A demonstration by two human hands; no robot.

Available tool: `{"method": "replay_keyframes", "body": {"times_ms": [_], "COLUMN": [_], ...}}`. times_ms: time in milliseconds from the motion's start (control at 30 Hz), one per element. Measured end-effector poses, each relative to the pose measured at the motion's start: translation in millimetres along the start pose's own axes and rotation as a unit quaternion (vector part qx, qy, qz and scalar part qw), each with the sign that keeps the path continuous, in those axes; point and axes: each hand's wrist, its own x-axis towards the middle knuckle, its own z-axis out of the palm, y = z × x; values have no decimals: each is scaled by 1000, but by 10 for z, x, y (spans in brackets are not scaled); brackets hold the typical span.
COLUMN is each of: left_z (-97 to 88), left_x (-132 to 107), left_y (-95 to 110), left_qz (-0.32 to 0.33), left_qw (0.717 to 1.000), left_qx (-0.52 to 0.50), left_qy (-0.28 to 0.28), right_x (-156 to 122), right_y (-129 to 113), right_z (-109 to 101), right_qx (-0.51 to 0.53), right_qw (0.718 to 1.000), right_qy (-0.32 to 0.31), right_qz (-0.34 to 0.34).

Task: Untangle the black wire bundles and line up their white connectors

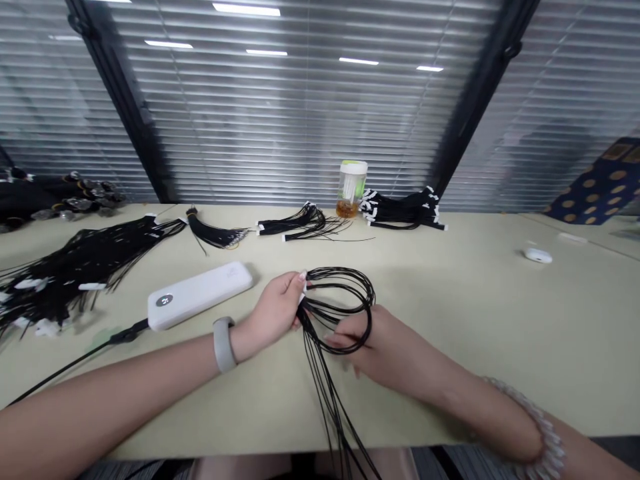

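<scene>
**Looped thin black cable bundle (320, 373) being gathered**

The left hand (270, 315) is pinching its white-tagged ends closed while the right hand (365, 348) is curling shut around the loops, strands trailing past the edge of the pale green bench (475, 347); a white rounded power bank (200, 295) is lying just beyond the left hand.

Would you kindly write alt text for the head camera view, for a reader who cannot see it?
The left hand pinches a bundle of thin black cables whose loops the right hand also holds, above a pale table. A white power bank lies near the left wrist, with more black cable bundles and a clear bottle beyond.
</scene>
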Motion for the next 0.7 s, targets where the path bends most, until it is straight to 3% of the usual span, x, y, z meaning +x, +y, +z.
{"method": "replay_keyframes", "body": {"times_ms": [100,267,433,700], "left_z": [0,4,12,9], "left_x": [-40,-89,-84,-74], "left_y": [20,21,21,27], "left_qz": [22,73,77,77], "left_qw": [999,994,992,994], "left_qx": [38,87,98,76], "left_qy": [-2,6,3,-15], "right_x": [88,202,206,206], "right_y": [106,205,164,192], "right_z": [148,318,291,288], "right_qx": [53,55,122,88], "right_qw": [998,998,992,995], "right_qy": [-17,40,32,41], "right_qz": [19,1,-3,-4]}}
